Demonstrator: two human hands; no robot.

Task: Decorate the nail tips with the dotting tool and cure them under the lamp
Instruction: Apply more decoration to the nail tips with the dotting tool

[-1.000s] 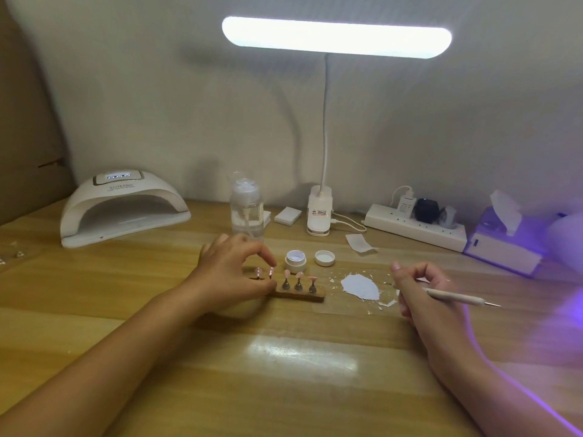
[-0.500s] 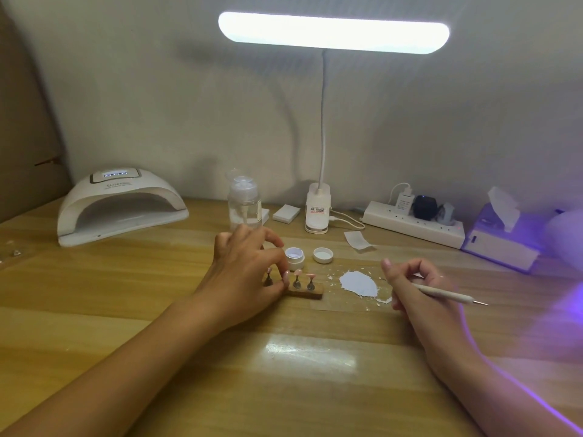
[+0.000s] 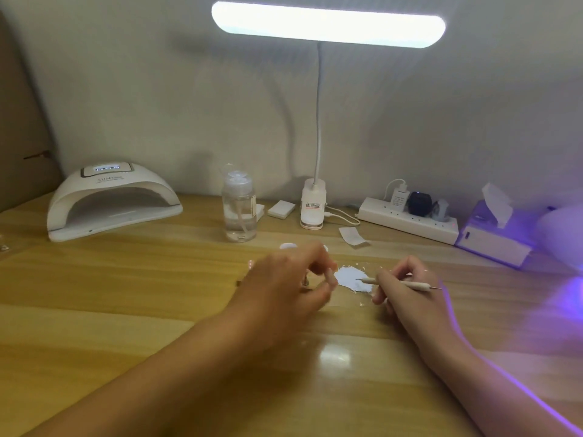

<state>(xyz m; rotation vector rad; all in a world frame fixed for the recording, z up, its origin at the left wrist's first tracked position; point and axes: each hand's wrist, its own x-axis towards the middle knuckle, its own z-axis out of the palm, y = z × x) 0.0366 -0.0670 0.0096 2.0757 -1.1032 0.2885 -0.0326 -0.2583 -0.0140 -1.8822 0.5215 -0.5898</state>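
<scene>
My left hand [image 3: 284,288] lies over the wooden nail tip stand [image 3: 239,282] and hides most of it. Its thumb and fingers pinch one metal peg [image 3: 305,281]; the image is blurred there. One pink nail tip [image 3: 250,264] shows just left of the hand. My right hand [image 3: 407,298] holds the dotting tool [image 3: 410,284] like a pen. The tool's front end rests at the edge of a white paint patch [image 3: 348,276] on the table. The white curing lamp [image 3: 110,200] stands at the far left with its opening facing me.
A clear pump bottle [image 3: 238,212], a lit desk lamp base [image 3: 312,206], a power strip [image 3: 407,220] and a tissue box [image 3: 492,239] line the back. A small white jar [image 3: 288,246] peeks out behind my left hand. Purple light glows at the right edge.
My left hand slid right along the stand and now covers it. My right hand moved left and brought the tool's end to the white paint patch.
</scene>
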